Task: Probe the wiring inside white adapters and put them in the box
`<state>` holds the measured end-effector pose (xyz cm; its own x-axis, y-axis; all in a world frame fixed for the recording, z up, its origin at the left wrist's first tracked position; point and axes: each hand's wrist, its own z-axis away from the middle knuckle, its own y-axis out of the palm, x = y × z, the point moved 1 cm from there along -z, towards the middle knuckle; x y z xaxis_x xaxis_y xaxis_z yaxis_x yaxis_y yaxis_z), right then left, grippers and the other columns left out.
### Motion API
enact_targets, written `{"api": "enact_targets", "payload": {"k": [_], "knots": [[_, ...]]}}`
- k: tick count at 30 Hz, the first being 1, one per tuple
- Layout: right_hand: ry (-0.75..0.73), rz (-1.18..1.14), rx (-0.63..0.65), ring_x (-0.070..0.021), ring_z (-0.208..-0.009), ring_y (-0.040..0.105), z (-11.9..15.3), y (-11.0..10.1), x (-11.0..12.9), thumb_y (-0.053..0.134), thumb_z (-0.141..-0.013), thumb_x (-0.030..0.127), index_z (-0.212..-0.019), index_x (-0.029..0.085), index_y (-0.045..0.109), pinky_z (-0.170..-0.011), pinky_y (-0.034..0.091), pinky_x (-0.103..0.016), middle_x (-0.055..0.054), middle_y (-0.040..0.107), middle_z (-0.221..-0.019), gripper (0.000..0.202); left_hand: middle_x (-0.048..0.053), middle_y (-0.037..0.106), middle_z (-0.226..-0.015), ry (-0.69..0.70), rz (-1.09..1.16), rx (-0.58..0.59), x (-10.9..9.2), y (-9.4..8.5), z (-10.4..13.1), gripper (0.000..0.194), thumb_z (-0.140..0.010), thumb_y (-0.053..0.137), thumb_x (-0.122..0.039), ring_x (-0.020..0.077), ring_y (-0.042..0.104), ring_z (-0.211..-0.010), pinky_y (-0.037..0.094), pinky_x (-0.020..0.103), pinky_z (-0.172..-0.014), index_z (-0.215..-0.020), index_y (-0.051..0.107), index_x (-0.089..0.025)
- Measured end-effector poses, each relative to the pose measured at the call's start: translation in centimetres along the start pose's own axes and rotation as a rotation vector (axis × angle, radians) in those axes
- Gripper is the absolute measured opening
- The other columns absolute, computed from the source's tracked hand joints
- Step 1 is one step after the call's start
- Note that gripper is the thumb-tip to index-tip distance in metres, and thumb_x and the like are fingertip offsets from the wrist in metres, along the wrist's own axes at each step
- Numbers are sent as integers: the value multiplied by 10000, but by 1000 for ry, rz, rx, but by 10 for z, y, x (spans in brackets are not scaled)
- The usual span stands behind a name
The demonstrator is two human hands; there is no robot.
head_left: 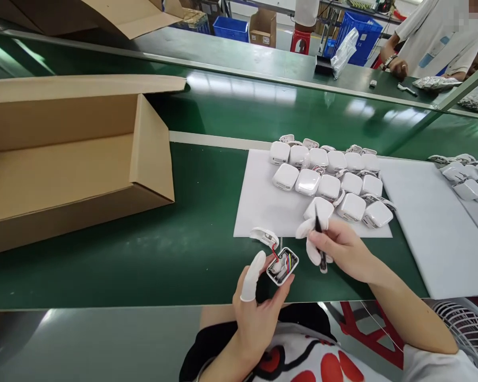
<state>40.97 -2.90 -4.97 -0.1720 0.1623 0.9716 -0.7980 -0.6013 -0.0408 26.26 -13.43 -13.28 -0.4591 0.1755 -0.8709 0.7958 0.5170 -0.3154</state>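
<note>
My left hand (258, 310) holds a small open white case (282, 266) with coloured wires showing inside; a white finger cot covers its forefinger. A loose white cover (264, 236), joined by wires, lies just beyond it on the green belt. My right hand (338, 246), also in white finger cots, grips a thin dark tool (319, 241) like tweezers, held just right of the open case. Right behind my right hand, several closed white square cases (329, 178) are heaped on a white foam sheet (258, 204).
A big open cardboard box (75, 159) stands at the left on the green belt (143, 249). More white parts (464, 175) lie on a second foam sheet (434, 233) at right. A co-worker's hand (394, 61) rests on the far bench near blue crates (362, 29).
</note>
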Motion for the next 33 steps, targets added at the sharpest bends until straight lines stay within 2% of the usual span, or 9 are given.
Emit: {"api": "enact_targets", "payload": {"k": [4,7,11,14,15,18,22,28,33], "knots": [[180,44,129,-67,-426,362,6,-4,3,474,-896,473,-1051,179,548,-335,318,-158,61,452,-547,341,55,653,-981,4,-14,8,-2,0,-1,646,-738,677,-182,203,650,-846,552,391,-810,-1305,388,-296],[74,-114,162,-73,-470,418,7,-13,5,446,-925,417,-1194,208,502,-405,385,-171,35,515,-613,345,49,657,-978,0,-26,4,-4,-1,-2,642,-739,678,-185,197,652,-852,546,389,-824,-1303,388,-285],[-119,-381,183,-119,-610,552,2,-18,10,578,-850,413,-1091,222,575,-505,475,-241,-29,588,-787,307,56,668,-968,-143,33,30,-8,-2,-6,585,-763,658,-234,188,658,-861,551,364,-817,-1288,398,-233],[-170,-418,122,-132,-598,583,-3,-11,9,639,-812,370,-909,208,600,-512,497,-252,-13,595,-715,193,57,673,-980,-229,83,43,-11,-4,-10,555,-776,641,-249,182,662,-870,558,343,-806,-1277,403,-218],[-184,-408,77,-125,-547,572,-3,-8,7,615,-832,374,-836,195,592,-490,490,-242,-3,585,-652,181,56,674,-982,-229,91,38,-12,-5,-11,553,-774,643,-246,181,663,-872,559,338,-804,-1273,406,-218],[-197,-287,-28,-96,-382,477,-2,2,-3,454,-910,454,-665,163,536,-352,384,-192,5,529,-498,390,63,677,-983,-208,96,27,-13,-5,-12,556,-766,651,-232,179,666,-867,564,328,-798,-1268,413,-209],[-272,-43,20,-75,-334,354,2,8,-13,344,-938,495,-521,160,464,-307,253,-191,20,405,-390,548,65,682,-979,-194,74,22,-13,-4,-11,566,-762,656,-212,180,670,-857,570,323,-787,-1273,413,-198],[-429,172,-57,-96,-454,440,-2,6,-7,323,-964,421,-572,165,488,-443,378,-216,0,484,-490,497,65,684,-991,-143,58,1,-11,-4,-10,593,-750,664,-183,185,672,-849,576,321,-768,-1285,407,-206],[-581,273,19,-95,-501,529,-5,9,-6,408,-948,255,-655,159,536,-490,435,-195,-3,558,-557,333,44,685,-988,-160,93,12,-13,-5,-12,612,-747,669,-168,168,669,-856,568,309,-790,-1294,402,-227]]}}
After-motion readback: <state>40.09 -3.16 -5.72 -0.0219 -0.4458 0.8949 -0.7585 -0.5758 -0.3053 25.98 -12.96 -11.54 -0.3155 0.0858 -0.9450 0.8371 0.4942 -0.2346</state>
